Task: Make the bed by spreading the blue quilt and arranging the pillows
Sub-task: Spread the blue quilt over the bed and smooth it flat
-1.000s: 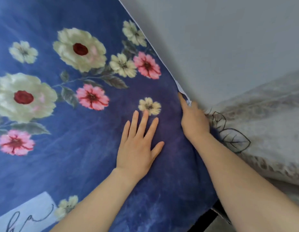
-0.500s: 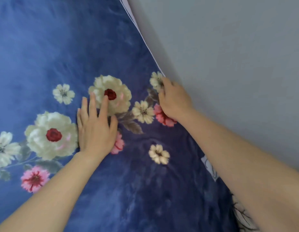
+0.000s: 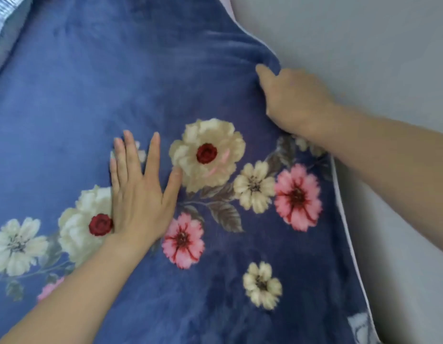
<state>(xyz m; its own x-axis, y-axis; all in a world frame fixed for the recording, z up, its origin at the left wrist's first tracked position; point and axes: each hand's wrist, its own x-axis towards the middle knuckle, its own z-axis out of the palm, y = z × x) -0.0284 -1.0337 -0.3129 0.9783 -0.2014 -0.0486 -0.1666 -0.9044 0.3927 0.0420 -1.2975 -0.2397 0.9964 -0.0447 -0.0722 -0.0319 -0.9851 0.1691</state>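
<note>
Plain grey wall [image 3: 364, 33], apparently unlit.

Blue quilt [image 3: 96, 90] with cream and pink flower print, spread flat; its right edge bunched and raised beside the wall.

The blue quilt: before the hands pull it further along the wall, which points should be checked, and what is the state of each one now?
1. Right hand holds the blue quilt edge: ok, fingers closed on the bunched edge by the wall.
2. Left hand is flat on the quilt: ok, palm down beside the big cream flower.
3. Fabric near the grip is smooth: not ok, folds run across it.
4. Middle of the quilt is flat: ok.
5. Quilt edge lies along the wall: ok in the part that shows.
6. Pillows arranged: cannot tell; only a striped fabric shows at top left.
</note>
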